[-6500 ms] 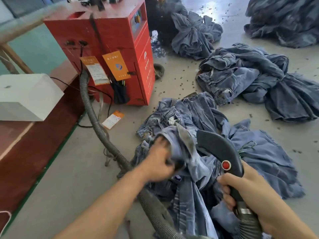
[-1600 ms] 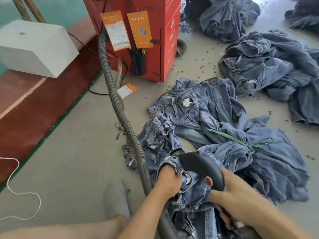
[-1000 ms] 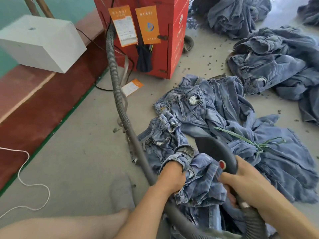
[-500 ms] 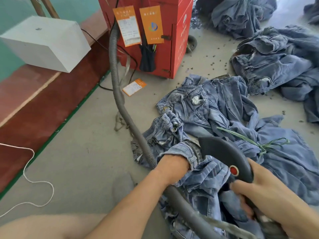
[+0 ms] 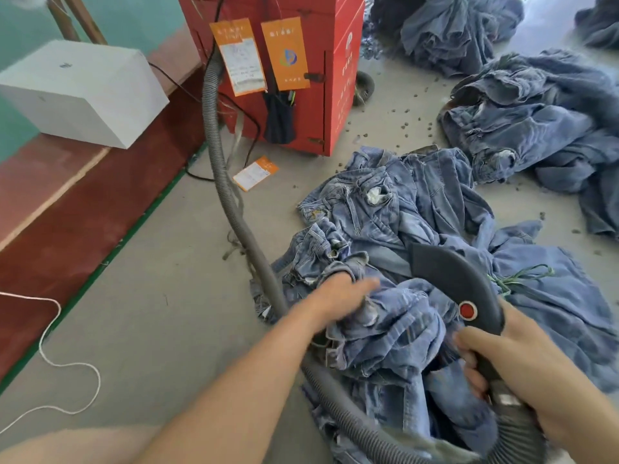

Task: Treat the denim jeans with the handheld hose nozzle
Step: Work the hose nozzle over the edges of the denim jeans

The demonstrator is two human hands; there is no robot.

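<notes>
Denim jeans (image 5: 395, 333) heaped on the grey floor (image 5: 160, 316), right hand (image 5: 512, 360) wrapped round the dark hose nozzle (image 5: 455, 283) above them; left hand (image 5: 338, 296) blurred, fingers extended onto the bunched denim; ribbed hose (image 5: 217, 155) from the red machine (image 5: 321, 72)

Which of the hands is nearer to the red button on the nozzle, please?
Right. The right hand grips the handle just below the red button; the left hand is across the jeans.

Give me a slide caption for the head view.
Right hand grips the hose nozzle over denim jeans bunched by the left hand.
</notes>
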